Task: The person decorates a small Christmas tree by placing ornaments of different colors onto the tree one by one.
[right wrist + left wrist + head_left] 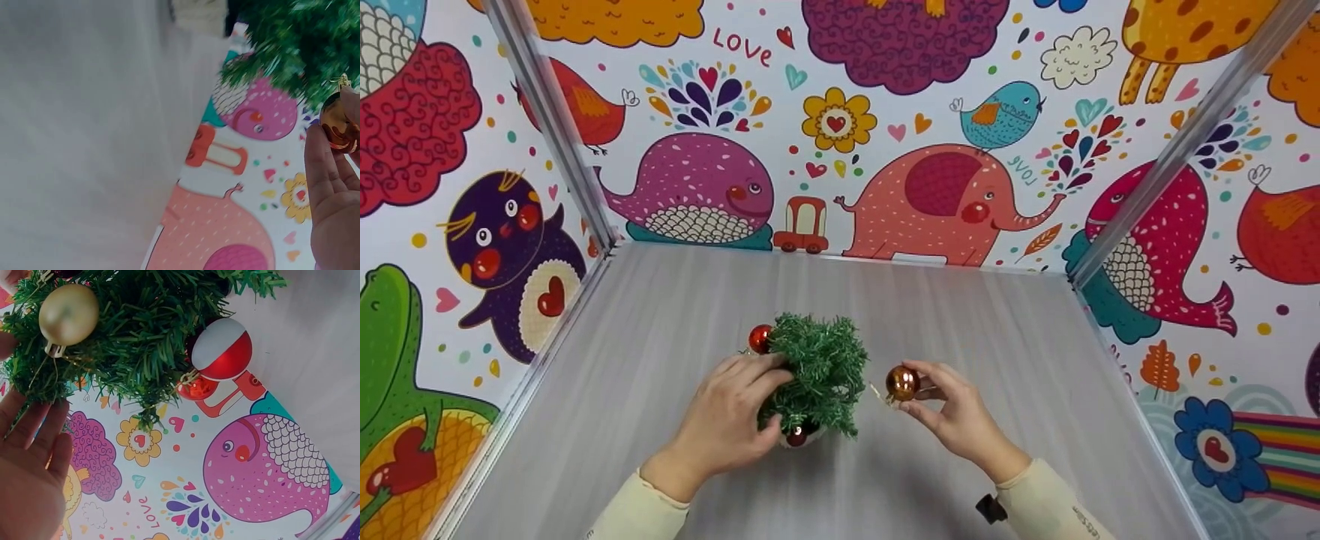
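Observation:
A small green artificial Christmas tree (pixel 821 367) stands on the table. My left hand (pixel 735 409) rests against its left side, and in the left wrist view its fingers (pixel 48 433) reach nearly straight into the needles. A gold bauble (pixel 68 315) hangs near them, and a red-and-white bauble (pixel 222 349) sits farther along. In the head view, a red bauble (pixel 761 338) shows beyond the left hand and a dark red one (pixel 796 435) at the near side. Right of the tree, my right hand (pixel 960 420) pinches a shiny copper bauble (pixel 902 383), apart from the branches.
The grey wood-grain table (pixel 675 292) is enclosed by printed panels (pixel 885 112) with metal corner posts (pixel 555 135). A small black object (pixel 991 508) is beside the right sleeve. The pale tree base (pixel 199 14) shows in the right wrist view.

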`<state>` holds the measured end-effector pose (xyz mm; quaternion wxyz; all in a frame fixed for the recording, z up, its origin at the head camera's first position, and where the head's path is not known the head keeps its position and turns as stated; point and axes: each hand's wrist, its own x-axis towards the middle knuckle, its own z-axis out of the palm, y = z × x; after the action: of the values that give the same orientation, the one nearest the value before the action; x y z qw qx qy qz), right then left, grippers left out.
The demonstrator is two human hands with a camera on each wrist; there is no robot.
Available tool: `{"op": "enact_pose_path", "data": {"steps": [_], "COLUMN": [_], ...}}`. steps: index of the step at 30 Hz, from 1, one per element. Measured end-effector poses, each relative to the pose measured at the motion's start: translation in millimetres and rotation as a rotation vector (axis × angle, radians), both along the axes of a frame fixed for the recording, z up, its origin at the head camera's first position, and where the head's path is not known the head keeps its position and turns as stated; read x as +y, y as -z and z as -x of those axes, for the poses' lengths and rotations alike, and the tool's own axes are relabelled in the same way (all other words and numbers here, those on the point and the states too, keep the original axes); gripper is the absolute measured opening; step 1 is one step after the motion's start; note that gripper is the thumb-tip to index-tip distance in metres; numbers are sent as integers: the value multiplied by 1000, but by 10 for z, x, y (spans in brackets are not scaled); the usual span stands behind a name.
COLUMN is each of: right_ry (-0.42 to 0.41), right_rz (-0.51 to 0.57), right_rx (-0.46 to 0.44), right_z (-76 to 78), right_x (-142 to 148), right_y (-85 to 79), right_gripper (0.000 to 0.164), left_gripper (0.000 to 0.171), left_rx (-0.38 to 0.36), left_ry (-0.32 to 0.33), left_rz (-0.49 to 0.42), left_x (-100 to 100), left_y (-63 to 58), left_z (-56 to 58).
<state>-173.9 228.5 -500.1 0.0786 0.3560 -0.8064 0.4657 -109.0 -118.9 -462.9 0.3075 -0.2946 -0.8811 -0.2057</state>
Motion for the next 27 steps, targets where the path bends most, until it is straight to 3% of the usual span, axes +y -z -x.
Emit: {"op": "enact_pose_path", "data": {"steps": [8, 14, 22, 27], "right_ry": [-75, -124, -160, -178], "right_rz": [127, 148, 168, 178], "right_rx": [-45, -55, -38, -51], "right_z": [-216, -369, -440, -469], "right_x": [-241, -375, -430, -458], "right_y": [-132, -316, -348, -367], "right_gripper": [61, 58, 56, 56], "left_gripper": [44, 45, 48, 41], "left_rx": [14, 20, 29, 91], "left_ry": [13, 8, 9, 14], "left_rz": [-1, 17, 26, -10], "left_x": [-3, -1, 14, 67], "left_y": [-7, -9, -23, -58], "left_z": [3, 0, -26, -23]}}
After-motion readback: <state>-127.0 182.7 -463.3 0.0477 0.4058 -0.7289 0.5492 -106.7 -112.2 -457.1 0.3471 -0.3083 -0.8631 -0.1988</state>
